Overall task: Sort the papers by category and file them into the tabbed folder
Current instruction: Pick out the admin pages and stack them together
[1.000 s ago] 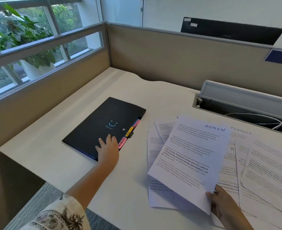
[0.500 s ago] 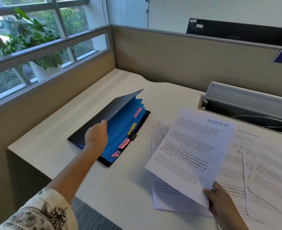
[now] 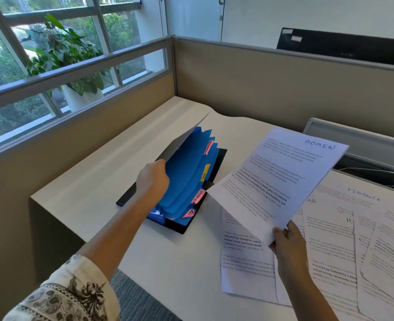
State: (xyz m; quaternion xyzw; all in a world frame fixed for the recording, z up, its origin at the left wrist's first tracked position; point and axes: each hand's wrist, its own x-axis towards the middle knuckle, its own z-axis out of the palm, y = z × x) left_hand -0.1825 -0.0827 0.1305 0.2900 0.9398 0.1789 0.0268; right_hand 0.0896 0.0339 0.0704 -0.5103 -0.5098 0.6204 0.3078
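Observation:
A black tabbed folder (image 3: 217, 167) lies on the white desk (image 3: 94, 188), left of centre. My left hand (image 3: 153, 178) grips its front cover and holds it raised, showing blue dividers (image 3: 186, 172) with pink and yellow tabs; one pink tab (image 3: 198, 196) reads "Admin". My right hand (image 3: 285, 243) pinches the bottom corner of a printed sheet headed "ADMIN" (image 3: 277, 181), held tilted in the air to the right of the folder. Several more printed papers (image 3: 344, 239) lie spread on the desk at the right, some marked "FINANCE" and "HR".
Beige partition walls (image 3: 272, 86) enclose the desk at the back and left, with a window above the left one. A grey cable tray (image 3: 362, 140) with wires sits at the back right. The desk's front edge drops to grey carpet (image 3: 135, 297).
My left hand took hold of the shut folder's cover and lifted it, fanning out the blue dividers. The ADMIN sheet rose in my right hand and drew close to the folder.

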